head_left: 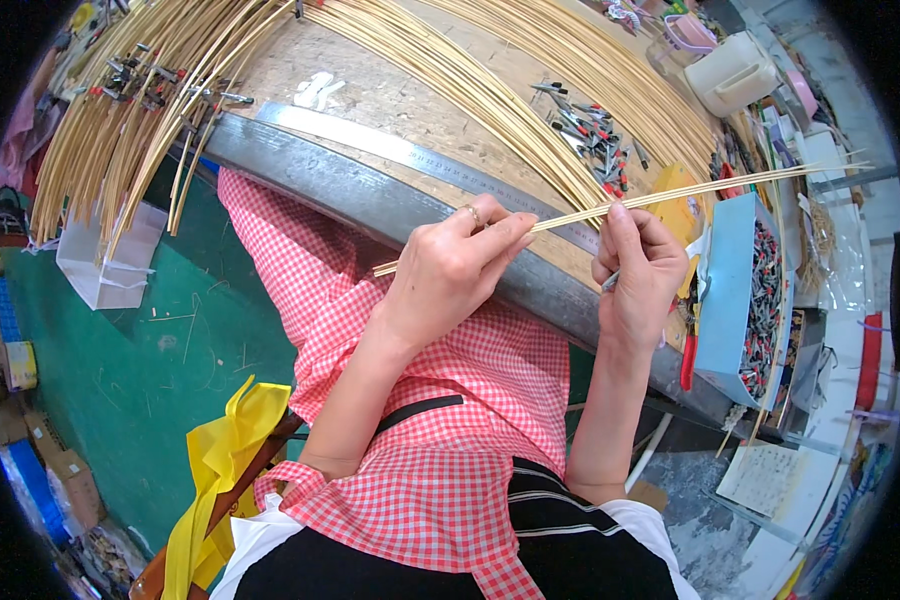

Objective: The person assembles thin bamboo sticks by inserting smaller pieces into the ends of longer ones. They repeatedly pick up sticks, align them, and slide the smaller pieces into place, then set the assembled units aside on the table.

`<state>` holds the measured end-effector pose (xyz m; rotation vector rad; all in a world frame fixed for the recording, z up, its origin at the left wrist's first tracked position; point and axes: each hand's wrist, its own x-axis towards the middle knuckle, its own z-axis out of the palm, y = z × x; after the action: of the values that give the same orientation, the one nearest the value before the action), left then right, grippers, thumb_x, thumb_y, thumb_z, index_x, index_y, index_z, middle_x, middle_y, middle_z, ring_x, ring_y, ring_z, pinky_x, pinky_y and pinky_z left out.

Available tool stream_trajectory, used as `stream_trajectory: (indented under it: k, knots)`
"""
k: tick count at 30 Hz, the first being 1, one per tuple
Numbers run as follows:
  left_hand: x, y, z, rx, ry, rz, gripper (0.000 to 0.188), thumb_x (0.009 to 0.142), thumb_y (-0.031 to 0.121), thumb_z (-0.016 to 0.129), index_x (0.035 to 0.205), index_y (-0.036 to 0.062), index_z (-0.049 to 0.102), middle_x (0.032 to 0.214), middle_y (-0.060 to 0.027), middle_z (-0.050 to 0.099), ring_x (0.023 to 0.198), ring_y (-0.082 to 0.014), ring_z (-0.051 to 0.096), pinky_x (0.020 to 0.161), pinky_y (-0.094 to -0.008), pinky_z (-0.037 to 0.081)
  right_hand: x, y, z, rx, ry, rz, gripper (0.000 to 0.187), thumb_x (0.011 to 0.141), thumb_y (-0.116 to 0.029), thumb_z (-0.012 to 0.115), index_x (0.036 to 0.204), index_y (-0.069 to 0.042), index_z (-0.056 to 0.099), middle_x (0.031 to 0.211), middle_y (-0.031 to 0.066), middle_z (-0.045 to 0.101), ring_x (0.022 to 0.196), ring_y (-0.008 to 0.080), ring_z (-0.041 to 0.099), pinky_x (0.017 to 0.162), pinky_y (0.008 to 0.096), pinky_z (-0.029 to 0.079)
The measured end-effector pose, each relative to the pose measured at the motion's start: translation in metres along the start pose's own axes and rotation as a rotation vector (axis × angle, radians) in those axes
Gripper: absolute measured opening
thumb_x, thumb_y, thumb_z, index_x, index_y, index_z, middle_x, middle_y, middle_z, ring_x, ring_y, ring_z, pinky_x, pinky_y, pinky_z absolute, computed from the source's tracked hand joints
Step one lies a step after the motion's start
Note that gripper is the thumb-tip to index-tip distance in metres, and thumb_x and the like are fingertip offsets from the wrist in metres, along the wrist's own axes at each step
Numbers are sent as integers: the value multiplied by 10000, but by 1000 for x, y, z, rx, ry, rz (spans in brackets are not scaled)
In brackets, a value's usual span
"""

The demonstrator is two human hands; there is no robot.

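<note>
While the left hand [462, 250] pinches thin strips [710, 188], the right hand [640, 255] holds them in a closed grip

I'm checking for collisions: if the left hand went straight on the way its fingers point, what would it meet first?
Probably the right hand, which lies ahead of the left hand along the thin strips, though depth is hard to judge.

The sticks [570, 217] are pale straw-yellow, the apron [510, 365] checked pinkish-red and white, the ruler [410, 153] silver-grey, the floor [140, 370] green, the box [722, 300] light blue, the clips [762, 310] black, red and silver.
</note>
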<state>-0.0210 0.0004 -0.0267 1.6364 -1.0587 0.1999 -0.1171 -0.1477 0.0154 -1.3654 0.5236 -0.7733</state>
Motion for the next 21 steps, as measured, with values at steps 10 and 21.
stream_trajectory:
  k: [10,21]
  knots:
    - [-1,-3,2,17,11,3,180,797,-8,683,977,4,686,778,-120,618,645,-262,628,568,-340,503,-1,4,1,8,-8,36,174,907,-123,649,795,9,635,617,-7,529,468,41,413,414,205,329]
    - [1,-24,-2,-146,65,-147,123,792,-6,689,913,-12,715,747,-122,654,646,-207,629,576,-288,477,-2,35,-12,124,-253,300,203,951,-98,561,1054,56,644,925,96,625,693,105,564,546,207,445]
